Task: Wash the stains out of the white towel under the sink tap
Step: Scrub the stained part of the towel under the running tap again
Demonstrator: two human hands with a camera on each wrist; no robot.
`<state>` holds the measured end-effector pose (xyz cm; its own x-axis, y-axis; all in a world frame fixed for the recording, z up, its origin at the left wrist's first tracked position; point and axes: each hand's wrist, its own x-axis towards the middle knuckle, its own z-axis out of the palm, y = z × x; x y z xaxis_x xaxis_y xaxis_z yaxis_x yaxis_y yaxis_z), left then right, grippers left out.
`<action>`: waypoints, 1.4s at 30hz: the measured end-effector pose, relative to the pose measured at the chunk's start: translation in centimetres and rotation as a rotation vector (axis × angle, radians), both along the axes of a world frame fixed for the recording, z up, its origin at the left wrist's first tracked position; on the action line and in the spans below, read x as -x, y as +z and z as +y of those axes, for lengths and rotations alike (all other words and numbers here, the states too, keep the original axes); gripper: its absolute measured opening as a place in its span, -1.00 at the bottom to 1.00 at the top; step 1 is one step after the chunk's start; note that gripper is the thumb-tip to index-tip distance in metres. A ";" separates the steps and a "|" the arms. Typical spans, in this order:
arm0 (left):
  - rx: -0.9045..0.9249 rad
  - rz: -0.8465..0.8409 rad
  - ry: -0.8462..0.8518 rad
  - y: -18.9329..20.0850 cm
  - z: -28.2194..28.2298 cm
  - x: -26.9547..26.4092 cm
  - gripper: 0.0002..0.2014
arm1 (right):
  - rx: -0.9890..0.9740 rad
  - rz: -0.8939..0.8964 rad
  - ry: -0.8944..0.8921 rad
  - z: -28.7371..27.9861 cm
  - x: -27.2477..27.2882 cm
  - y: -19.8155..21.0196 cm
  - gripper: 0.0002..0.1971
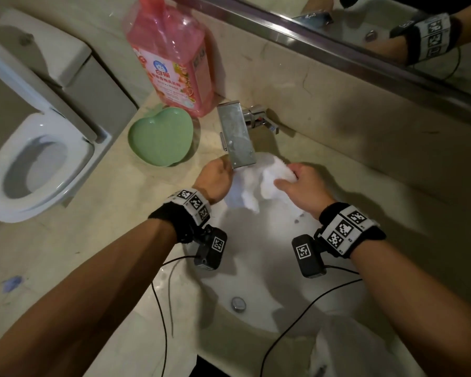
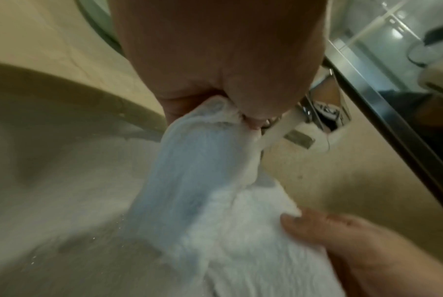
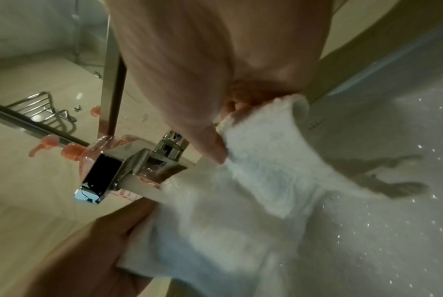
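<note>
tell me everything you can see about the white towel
The white towel is soft, fluffy terry cloth, bunched and folded rather than spread flat. It hangs over the white sink basin, right below the metal tap, whose running water strikes it. The left hand grips one end and the right hand grips the other. Wet parts look thin and bluish. No stain shows clearly.
</note>
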<state>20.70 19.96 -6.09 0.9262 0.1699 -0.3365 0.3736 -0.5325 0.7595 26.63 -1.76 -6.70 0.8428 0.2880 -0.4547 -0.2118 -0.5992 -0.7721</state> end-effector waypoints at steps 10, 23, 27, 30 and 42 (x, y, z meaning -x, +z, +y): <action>0.089 -0.042 0.137 1.4 4.1 3.5 -0.53 | 0.006 0.024 0.131 3.0 0.7 -0.1 -0.52; 0.107 -0.042 0.239 2.4 6.3 6.2 -0.58 | -0.156 0.047 -0.015 8.0 0.5 0.1 -0.83; 0.020 0.054 0.166 1.7 4.8 5.6 -0.63 | -0.135 0.039 0.037 8.3 1.4 0.9 -0.77; 0.005 0.098 0.150 1.5 2.5 4.4 -0.69 | -0.028 -0.084 0.205 8.3 2.6 1.2 -0.82; 0.107 0.184 -0.017 1.9 -1.5 1.3 -0.68 | 0.120 -0.212 0.259 4.9 1.5 0.5 -0.57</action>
